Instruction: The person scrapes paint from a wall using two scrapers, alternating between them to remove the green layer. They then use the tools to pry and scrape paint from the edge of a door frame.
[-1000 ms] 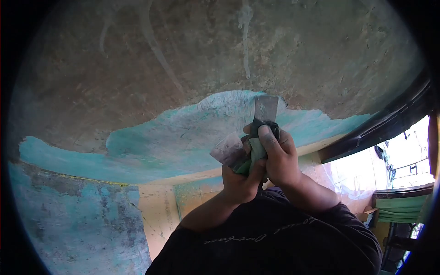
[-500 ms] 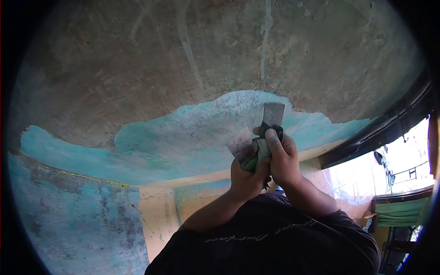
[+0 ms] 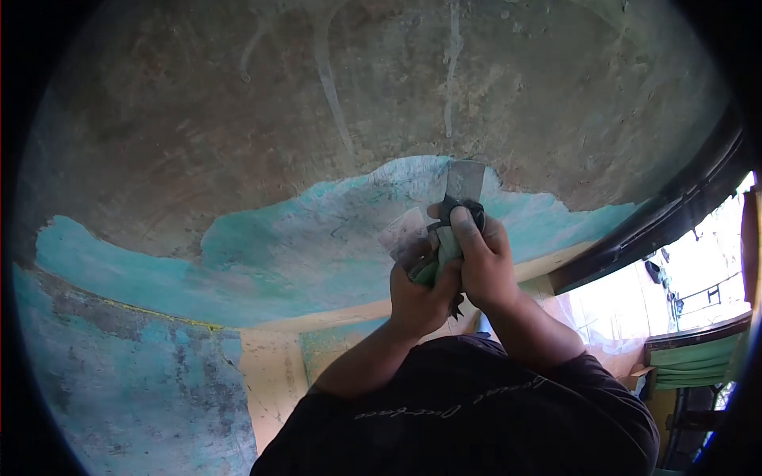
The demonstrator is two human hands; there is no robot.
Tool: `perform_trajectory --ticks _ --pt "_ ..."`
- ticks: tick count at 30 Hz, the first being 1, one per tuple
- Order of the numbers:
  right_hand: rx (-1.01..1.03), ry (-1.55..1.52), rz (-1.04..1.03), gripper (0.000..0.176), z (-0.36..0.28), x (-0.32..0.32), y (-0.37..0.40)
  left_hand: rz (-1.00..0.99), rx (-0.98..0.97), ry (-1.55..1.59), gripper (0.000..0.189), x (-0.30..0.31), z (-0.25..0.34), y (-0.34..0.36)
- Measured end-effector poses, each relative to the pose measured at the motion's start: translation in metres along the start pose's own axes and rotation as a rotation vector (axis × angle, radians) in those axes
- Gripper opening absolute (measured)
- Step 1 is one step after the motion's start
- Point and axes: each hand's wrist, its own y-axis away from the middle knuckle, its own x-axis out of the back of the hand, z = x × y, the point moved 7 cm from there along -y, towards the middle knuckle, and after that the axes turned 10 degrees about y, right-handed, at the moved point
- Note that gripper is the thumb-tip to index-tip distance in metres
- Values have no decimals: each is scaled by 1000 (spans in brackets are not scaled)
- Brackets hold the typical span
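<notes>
Both my hands are closed around a scraper [image 3: 465,181] whose flat grey blade points up against the wall [image 3: 278,266]. My right hand [image 3: 486,266] grips it near the blade, thumb along the front, where black wrapping [image 3: 462,208] surrounds the neck. Lower down, my left hand [image 3: 421,297] is wrapped around the green handle [image 3: 447,247]. A second flat, pale, squarish piece [image 3: 403,232] sticks out up and left from my left hand; its held end is hidden. The blade's tip lies at the border between turquoise paint and bare grey-brown plaster [image 3: 238,135].
A dark beam or frame [image 3: 635,242] runs along the right side, beside a bright opening [image 3: 635,301]. Green cloth [image 3: 694,365] hangs below it. At lower left stands another patchy blue wall [image 3: 151,381], next to a cream-coloured strip [image 3: 274,373].
Both hands and the scraper have shifted slightly up and left. The blade now reaches the upper edge of the turquoise patch. The grip looks the same.
</notes>
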Motion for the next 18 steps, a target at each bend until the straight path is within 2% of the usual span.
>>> perform_trajectory --ticks 2,8,11,14,18 --pt "17 28 7 31 2 1 2 -38 -45 -55 14 -1 6 -2" --pt "39 56 17 31 9 6 0 3 -2 -145 17 5 -4 -4" --pt "42 33 -6 31 4 4 -3 -69 23 -105 17 3 -1 -5" --pt "50 50 8 31 12 5 -1 4 70 -96 16 6 -3 0" --pt "102 132 13 31 0 6 -5 -27 35 -57 16 0 -2 -2"
